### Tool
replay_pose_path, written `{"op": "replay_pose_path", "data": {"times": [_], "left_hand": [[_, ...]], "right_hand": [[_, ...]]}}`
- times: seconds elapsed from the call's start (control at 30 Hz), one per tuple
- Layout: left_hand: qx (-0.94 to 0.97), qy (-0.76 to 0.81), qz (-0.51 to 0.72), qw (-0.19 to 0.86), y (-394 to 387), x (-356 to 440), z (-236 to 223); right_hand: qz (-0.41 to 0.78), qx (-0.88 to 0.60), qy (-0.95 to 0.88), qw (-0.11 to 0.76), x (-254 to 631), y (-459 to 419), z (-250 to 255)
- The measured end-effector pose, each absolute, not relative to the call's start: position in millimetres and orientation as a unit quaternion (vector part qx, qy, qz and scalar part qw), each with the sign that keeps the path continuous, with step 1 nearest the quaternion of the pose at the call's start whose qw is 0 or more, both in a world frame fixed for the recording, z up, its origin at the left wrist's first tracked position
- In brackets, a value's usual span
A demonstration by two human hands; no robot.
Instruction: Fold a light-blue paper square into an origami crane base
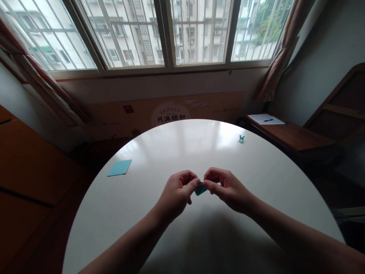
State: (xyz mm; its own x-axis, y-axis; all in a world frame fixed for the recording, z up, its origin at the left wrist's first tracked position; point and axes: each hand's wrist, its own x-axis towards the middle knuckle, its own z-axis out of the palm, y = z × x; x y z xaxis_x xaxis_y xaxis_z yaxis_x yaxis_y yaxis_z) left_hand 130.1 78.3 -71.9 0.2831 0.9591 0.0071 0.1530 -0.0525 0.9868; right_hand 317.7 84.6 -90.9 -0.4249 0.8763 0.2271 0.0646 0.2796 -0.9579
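Observation:
A small piece of folded teal paper [201, 188] is held between my two hands, above the middle of the white table. My left hand [180, 192] pinches its left side between thumb and fingers. On the other side, my right hand [226, 187] pinches the right upper edge with thumb and forefinger. The fingers cover part of the paper, so its full shape is hidden. Toward the table's left edge lies a stack of light blue square paper [119, 168]. A small folded teal paper figure [242, 139] stands near the far right edge.
The round white table [176, 148] has a curved edge close to the window wall. Beyond it on the right, a wooden chair or bench [302, 133] bears a white paper sheet [265, 119] with a dark pen [268, 120]. An orange wooden cabinet [31, 167] stands on the left.

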Motion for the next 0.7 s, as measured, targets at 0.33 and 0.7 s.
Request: {"op": "replay_pose_path", "data": {"times": [0.33,0.7], "left_hand": [[0.556,0.471,0.388,0.565,78.6,132.0,-69.6],[0.583,0.423,0.44,0.536,85.3,126.2,-72.6]], "right_hand": [[0.574,-0.335,-0.618,0.419,319.0,91.1,-97.1],[0.646,-0.319,-0.554,0.417,318.8,99.3,-107.5]]}}
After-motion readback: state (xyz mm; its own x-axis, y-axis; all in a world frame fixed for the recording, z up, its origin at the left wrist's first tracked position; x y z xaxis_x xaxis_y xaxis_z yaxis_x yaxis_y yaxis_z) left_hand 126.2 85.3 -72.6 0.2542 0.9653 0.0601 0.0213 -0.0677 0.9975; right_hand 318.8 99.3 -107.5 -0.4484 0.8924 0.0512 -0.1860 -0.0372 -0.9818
